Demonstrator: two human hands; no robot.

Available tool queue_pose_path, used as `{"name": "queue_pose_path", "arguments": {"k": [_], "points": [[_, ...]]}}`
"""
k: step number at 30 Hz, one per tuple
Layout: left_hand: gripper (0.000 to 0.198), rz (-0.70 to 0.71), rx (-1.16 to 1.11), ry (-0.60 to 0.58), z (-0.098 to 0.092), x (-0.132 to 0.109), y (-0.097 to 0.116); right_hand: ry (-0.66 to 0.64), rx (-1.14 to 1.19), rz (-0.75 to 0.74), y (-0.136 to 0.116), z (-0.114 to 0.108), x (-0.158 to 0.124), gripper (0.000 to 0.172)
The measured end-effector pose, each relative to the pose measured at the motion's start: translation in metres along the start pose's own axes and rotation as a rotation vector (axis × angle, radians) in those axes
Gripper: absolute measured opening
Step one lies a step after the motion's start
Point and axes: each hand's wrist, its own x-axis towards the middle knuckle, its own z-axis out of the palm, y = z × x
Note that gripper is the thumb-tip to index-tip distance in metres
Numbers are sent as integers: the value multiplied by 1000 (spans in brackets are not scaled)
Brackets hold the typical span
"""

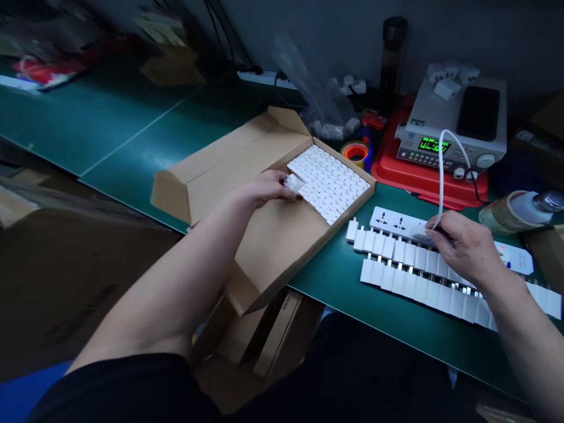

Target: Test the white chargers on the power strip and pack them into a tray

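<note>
My left hand (271, 187) reaches into an open cardboard box (275, 241) and pinches a white power adapter (294, 183). It is at the edge of tightly packed rows of white adapters (332, 182) with their pins up. My right hand (467, 244) is closed on the end of a white cable (441, 170), over a white power strip (385, 218). Another white adapter (419, 231) sits on the strip beside my fingertips; the cable's tip is hidden. Two overlapping rows of white adapters (409, 279) lie in front of the strip, partly covered by my right forearm.
Behind the strip, a grey test instrument (440, 126) with a green display stands on a red tray (388, 167), carrying a dark phone (479, 111) and several adapters. Tape rolls (356, 154), a plastic bag (328, 106) and a bottle (513, 211) stand around. Cardboard boxes (277, 335) are below the table edge.
</note>
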Motion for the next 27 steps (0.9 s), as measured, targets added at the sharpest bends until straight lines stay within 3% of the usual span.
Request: {"name": "queue_pose_path", "arguments": {"k": [2,4,7,9,12,15,17,20,23,27], "points": [[43,-26,162,-43,4,-6,16,5,-8,15,-2,1,0,11],[53,-2,415,56,11,-24,36,12,-2,39,-2,0,-1,12],[58,219,577,202,36,-70,62,50,103,153,0,-7,-4,10],[53,363,523,95,64,-101,71,94,207,271,5,-16,-8,9],[51,540,567,-22,116,-131,73,83,201,341,11,-29,-14,7],[48,591,604,68,159,-133,65,-26,50,262,12,-34,-18,8],[48,599,509,136,175,-130,54,-66,-16,201,11,-32,-21,10],[55,606,316,234,183,-134,35,-64,-60,145,11,-28,-24,12],[46,575,183,317,177,-152,22,-43,-72,131,13,-26,-27,12],[33,649,136,341,158,-160,35,-38,-86,113,14,-26,-28,11]]}}
